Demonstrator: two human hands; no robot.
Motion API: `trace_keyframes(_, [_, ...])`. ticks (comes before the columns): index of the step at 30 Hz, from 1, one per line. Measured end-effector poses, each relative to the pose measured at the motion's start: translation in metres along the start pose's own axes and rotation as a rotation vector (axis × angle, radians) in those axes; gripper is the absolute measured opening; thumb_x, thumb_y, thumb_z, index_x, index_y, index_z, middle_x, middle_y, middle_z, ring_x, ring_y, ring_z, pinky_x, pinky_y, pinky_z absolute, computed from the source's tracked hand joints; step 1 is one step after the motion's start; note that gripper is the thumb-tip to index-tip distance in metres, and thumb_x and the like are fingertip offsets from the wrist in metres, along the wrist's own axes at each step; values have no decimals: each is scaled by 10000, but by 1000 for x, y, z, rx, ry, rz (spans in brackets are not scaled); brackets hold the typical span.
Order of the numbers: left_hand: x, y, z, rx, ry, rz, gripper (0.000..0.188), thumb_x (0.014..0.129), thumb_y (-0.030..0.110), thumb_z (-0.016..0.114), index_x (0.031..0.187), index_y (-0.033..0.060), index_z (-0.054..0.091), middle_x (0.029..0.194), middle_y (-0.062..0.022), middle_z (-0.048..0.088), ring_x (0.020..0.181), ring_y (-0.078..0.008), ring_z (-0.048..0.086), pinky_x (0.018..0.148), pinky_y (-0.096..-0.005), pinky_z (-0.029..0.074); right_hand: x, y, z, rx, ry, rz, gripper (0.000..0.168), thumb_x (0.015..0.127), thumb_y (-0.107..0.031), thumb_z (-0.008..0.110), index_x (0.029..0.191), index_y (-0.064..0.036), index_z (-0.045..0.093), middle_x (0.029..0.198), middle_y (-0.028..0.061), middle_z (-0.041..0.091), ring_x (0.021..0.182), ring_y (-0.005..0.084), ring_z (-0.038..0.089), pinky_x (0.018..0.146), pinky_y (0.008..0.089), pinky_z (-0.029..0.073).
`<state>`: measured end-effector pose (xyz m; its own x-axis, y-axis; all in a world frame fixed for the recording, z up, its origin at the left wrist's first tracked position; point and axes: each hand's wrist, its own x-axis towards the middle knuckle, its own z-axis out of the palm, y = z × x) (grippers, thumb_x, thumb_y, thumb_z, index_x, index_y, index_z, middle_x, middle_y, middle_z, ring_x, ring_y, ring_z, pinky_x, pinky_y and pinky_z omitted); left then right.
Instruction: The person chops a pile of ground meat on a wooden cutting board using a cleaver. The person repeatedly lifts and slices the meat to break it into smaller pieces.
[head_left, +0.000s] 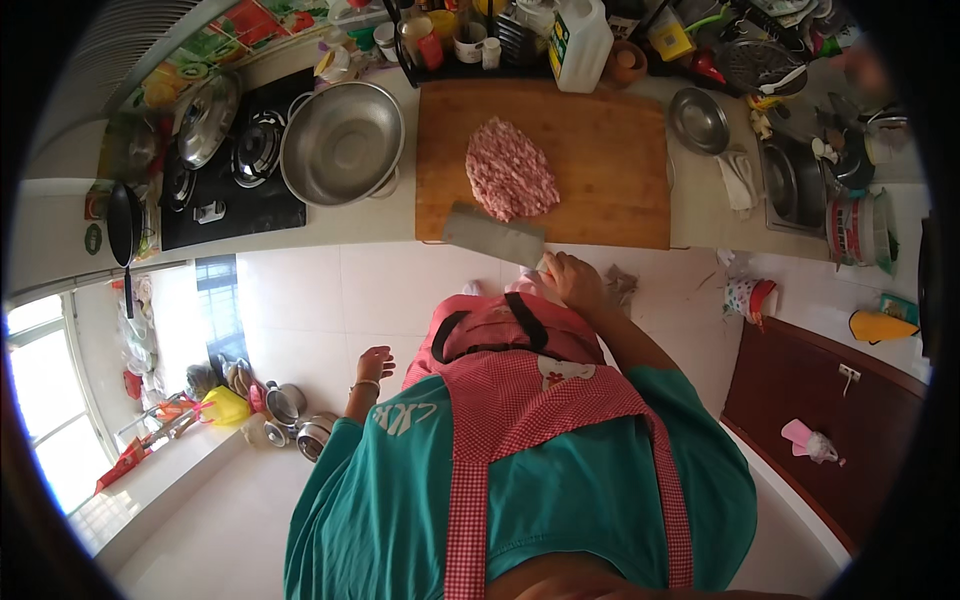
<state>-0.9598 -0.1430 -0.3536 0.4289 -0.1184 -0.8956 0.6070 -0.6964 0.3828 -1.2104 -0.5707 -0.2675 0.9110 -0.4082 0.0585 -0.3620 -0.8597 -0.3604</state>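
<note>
A mound of minced raw meat (510, 169), pink and flattened, lies on the wooden cutting board (615, 165) in front of me. My right hand (574, 279) grips the handle of a cleaver (493, 232) at the board's near edge. Its broad blade points left, just below the meat, partly over the board and partly past its front edge. Down by my left side hangs my left hand (377, 363), holding nothing, its fingers slightly curled and apart. A bracelet circles that wrist.
Left of the board sits a large metal colander (343, 142), beside a black gas hob (247, 202) with a pan lid (208, 124). A metal bowl (699, 120), a cloth (738, 180) and a sink (795, 184) are to the right. Behind stand a white jug (583, 49) and several jars.
</note>
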Motion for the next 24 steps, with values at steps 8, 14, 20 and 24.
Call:
trace_keyframes(8, [0,1,25,-47,-16,-11,226,846,132,504,1045,66,588,877,-87,629,701,-192,624,565,-312,514,48,20,-26,-18,119,82,257,797,-281,604,954,-88,541,766,106,590,664,280,601,585,378,492])
trace_keyframes(14, [-16,-5,45,-91,11,-45,233,851,139,500,1049,54,587,886,-90,630,707,-197,629,572,-318,519,109,80,-59,277,-29,237,319,850,-358,561,732,-64,526,579,100,570,545,272,590,515,384,450])
trace_keyframes(20, [-19,0,60,-114,9,-50,238,852,141,508,1061,53,584,890,-93,629,712,-196,632,571,-315,519,136,144,-31,696,-242,470,330,903,-360,518,788,-52,529,548,4,493,423,78,410,412,245,346])
trace_keyframes(24, [-14,-5,67,-151,0,-22,237,853,136,511,1065,59,585,889,-88,627,715,-194,630,571,-310,518,135,141,-63,951,-317,589,316,902,-339,528,842,-30,531,542,17,469,355,67,360,341,223,289])
